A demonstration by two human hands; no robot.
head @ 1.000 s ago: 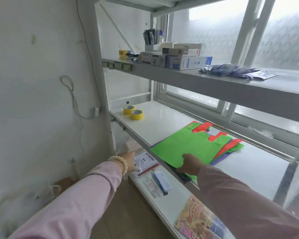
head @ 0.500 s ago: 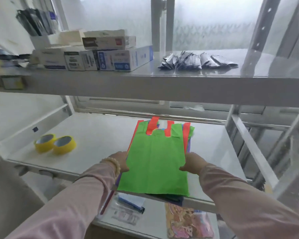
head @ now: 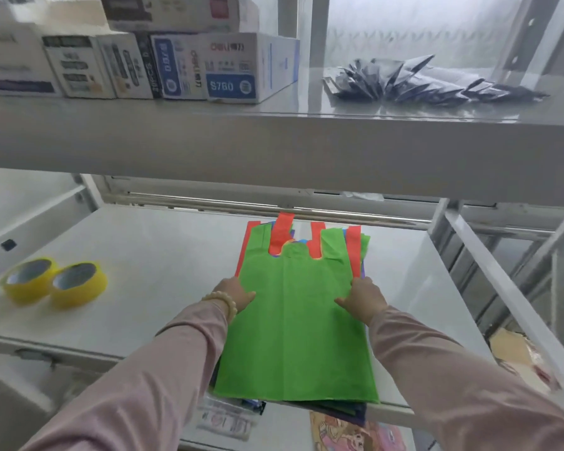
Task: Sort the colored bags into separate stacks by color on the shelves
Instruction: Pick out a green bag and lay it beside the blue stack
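2 grips: left hand (head: 236,292), right hand (head: 363,297), fingers (head: 339,302) pinching sides of bag stack (head: 293,336).

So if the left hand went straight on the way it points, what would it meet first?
The green bag: the left hand grips its left edge, so it would probably just push further into it.

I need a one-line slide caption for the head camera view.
Left hand and right hand hold the sides of a bag stack, green on top, on a white shelf.
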